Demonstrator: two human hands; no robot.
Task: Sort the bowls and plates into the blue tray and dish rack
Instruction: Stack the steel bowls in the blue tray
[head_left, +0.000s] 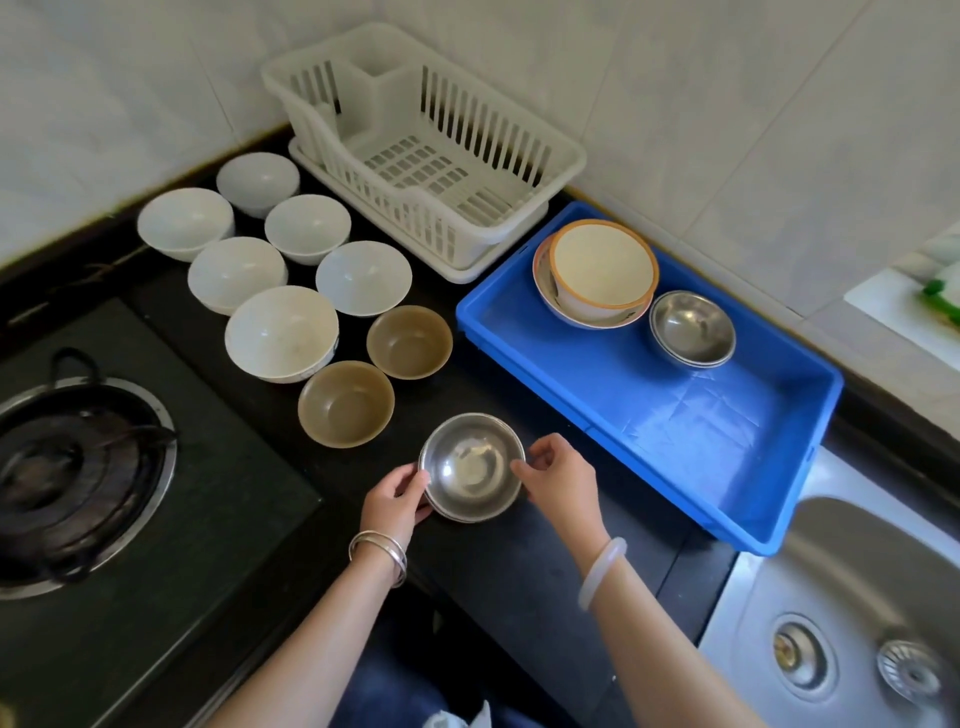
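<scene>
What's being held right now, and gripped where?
The steel bowl stack: left hand grips its left rim, right hand its right rim.

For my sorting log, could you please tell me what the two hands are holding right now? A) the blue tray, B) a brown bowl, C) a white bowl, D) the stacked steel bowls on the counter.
D: the left hand and the right hand pinch opposite sides of the rim of the stacked steel bowls on the black counter.

No text, label, brand or number can be read on anything here.
</scene>
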